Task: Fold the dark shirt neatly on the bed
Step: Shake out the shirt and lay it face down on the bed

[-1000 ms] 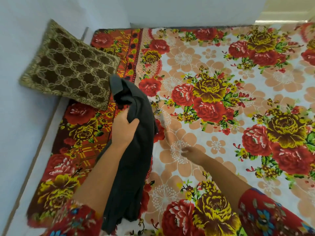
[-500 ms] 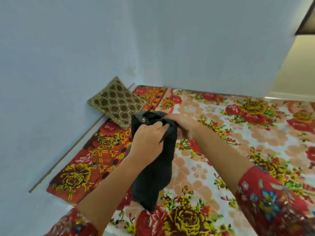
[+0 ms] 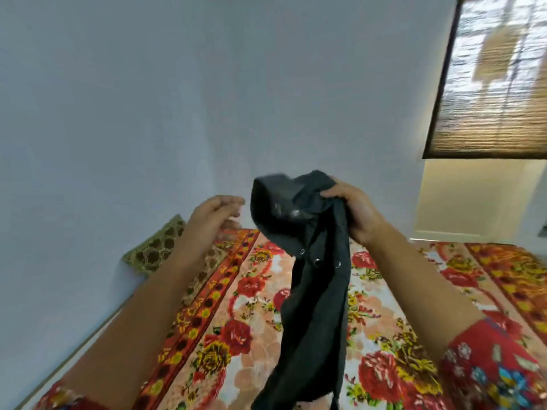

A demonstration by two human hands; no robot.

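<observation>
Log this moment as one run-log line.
right hand: grips bunched dark fabric shirt aloft | left hand: open, off shirt | red floral bed: beneath | fold: not started

The shirt point(image 3: 313, 291) hangs from my right hand point(image 3: 356, 216) above the bed point(image 3: 384, 306); my left hand point(image 3: 211, 218) sits just left, the cushion point(image 3: 154, 250) beyond it by the wall point(image 3: 118, 113).

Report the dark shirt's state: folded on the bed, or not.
Not folded. The dark shirt hangs bunched from the right hand, lifted above the bed; the left hand is open beside it.
</observation>
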